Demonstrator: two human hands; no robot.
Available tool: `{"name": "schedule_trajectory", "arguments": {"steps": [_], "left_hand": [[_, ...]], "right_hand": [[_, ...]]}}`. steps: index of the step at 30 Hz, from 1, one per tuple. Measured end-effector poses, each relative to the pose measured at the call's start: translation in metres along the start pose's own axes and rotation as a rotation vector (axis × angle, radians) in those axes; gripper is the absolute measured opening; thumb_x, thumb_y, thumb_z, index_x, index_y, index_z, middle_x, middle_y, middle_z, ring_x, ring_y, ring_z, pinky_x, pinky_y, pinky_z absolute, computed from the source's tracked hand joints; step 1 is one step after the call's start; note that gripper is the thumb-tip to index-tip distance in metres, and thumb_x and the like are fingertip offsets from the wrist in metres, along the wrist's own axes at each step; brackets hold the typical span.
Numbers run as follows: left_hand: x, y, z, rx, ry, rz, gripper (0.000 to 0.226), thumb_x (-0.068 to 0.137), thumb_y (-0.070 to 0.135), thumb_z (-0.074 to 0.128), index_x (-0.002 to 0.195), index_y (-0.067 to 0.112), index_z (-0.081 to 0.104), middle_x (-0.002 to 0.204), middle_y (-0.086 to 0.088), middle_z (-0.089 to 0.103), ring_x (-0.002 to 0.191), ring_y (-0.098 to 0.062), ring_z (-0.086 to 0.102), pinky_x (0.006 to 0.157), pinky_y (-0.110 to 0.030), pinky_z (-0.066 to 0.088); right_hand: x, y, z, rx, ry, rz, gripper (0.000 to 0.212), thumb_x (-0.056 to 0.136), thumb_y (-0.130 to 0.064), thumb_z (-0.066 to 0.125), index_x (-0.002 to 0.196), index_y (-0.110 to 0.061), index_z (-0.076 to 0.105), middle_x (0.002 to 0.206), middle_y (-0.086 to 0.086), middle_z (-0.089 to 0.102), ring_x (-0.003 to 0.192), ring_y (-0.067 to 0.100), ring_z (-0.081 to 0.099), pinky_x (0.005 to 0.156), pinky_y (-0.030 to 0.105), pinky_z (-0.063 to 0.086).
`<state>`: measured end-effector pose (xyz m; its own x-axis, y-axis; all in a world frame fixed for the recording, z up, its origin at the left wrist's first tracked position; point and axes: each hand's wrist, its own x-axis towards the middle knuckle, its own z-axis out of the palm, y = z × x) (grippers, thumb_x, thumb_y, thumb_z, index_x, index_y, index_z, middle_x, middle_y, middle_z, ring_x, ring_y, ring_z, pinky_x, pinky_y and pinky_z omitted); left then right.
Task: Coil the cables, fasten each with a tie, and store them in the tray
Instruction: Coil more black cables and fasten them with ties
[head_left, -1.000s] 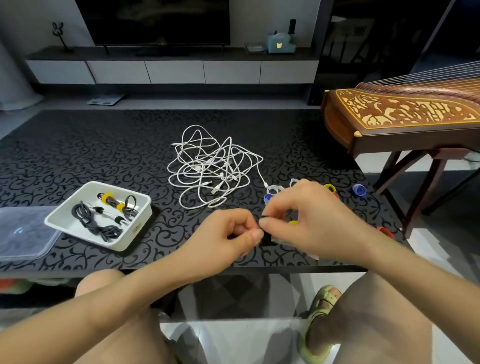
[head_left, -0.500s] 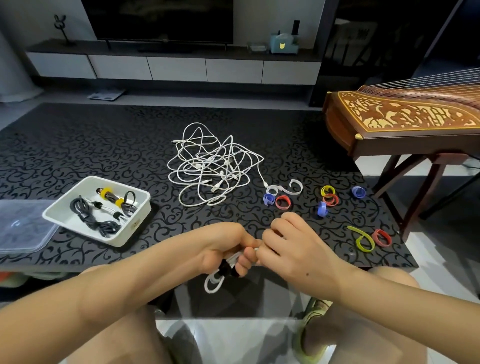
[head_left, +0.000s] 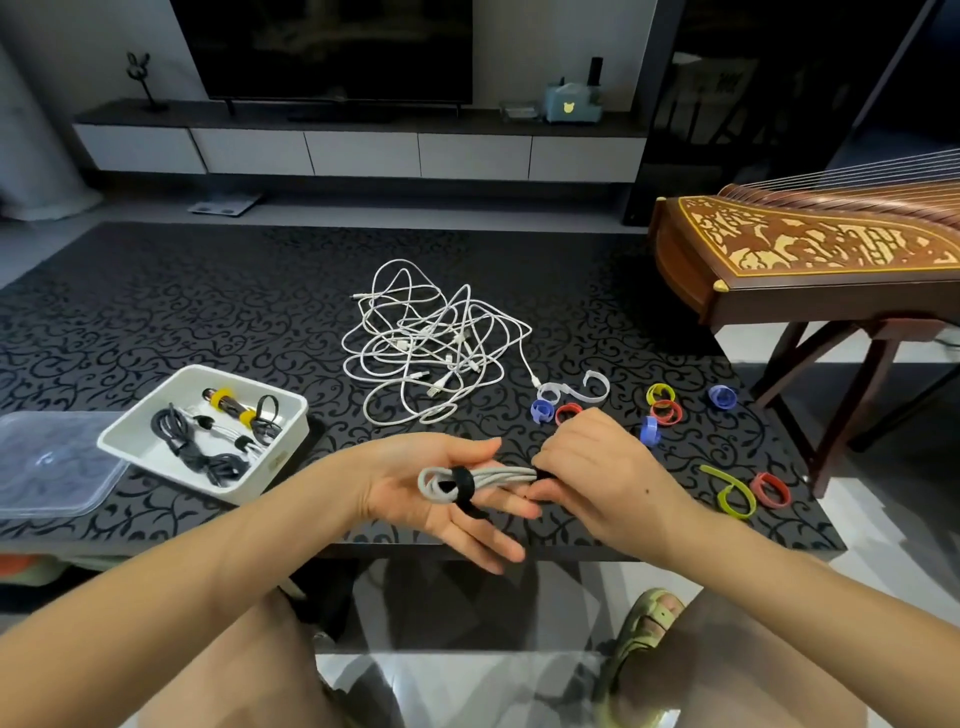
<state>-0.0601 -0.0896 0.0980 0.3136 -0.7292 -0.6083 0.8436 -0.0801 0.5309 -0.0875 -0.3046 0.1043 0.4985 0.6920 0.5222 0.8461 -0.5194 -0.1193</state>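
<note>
A coiled white cable lies across the straight fingers of my left hand, palm up, above the table's front edge. A black tie is wrapped round the coil's left end. My right hand pinches the coil's right end, where a second black tie shows. A tangle of white cables lies mid-table. The white tray at the left holds several tied black cables. Loose ties in blue, red, yellow and white lie to the right.
A clear plastic lid lies left of the tray. A wooden zither on a stand stands at the table's right side. A yellow tie and a red tie lie near the front right corner.
My left hand has opened and turned palm up, showing the coiled cable with its black tie. Both hands rose a little from below the table edge. The right hand still pinches the coil's end.
</note>
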Motion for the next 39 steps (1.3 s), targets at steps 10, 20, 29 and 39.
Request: {"name": "schedule_trajectory", "arguments": {"steps": [10,20,29,39], "left_hand": [[-0.009,-0.017,-0.009,0.694,0.497,0.838,0.033,0.073,0.032,0.079,0.102,0.025,0.066,0.069,0.007,0.050,0.070,-0.011,0.047,0.069,-0.019,0.042],[-0.012,-0.020,-0.009,0.536,0.467,0.949,0.028,0.075,0.033,0.073,0.097,0.016,0.069,0.070,0.003,0.059,0.061,-0.012,0.053,0.061,-0.021,0.048],[-0.013,-0.023,-0.010,0.719,0.965,1.054,0.007,0.083,0.016,0.070,0.083,0.017,0.063,0.053,0.013,0.050,0.050,-0.004,0.046,0.054,-0.015,0.040],[-0.031,-0.023,-0.061,0.541,1.563,1.079,0.026,0.093,0.018,0.051,0.070,0.007,0.050,0.054,0.005,0.044,0.048,-0.004,0.043,0.049,-0.016,0.032]], "right_hand": [[-0.012,-0.003,0.019,0.390,-0.066,0.652,0.018,0.090,-0.030,0.061,0.080,-0.017,0.069,0.070,-0.003,0.064,0.069,0.011,0.056,0.066,0.029,0.043],[-0.001,-0.010,0.029,0.360,-0.099,0.700,0.024,0.091,-0.033,0.059,0.078,-0.015,0.067,0.066,0.001,0.064,0.064,0.015,0.055,0.067,0.037,0.044],[0.021,-0.019,0.043,0.304,-0.060,0.644,0.025,0.090,-0.033,0.060,0.079,-0.013,0.069,0.066,-0.002,0.064,0.066,0.013,0.056,0.066,0.030,0.041],[0.099,-0.056,0.103,-0.210,0.058,0.305,0.035,0.065,-0.022,0.086,0.054,-0.011,0.054,0.048,0.003,0.051,0.047,0.024,0.052,0.055,0.027,0.044]]}}
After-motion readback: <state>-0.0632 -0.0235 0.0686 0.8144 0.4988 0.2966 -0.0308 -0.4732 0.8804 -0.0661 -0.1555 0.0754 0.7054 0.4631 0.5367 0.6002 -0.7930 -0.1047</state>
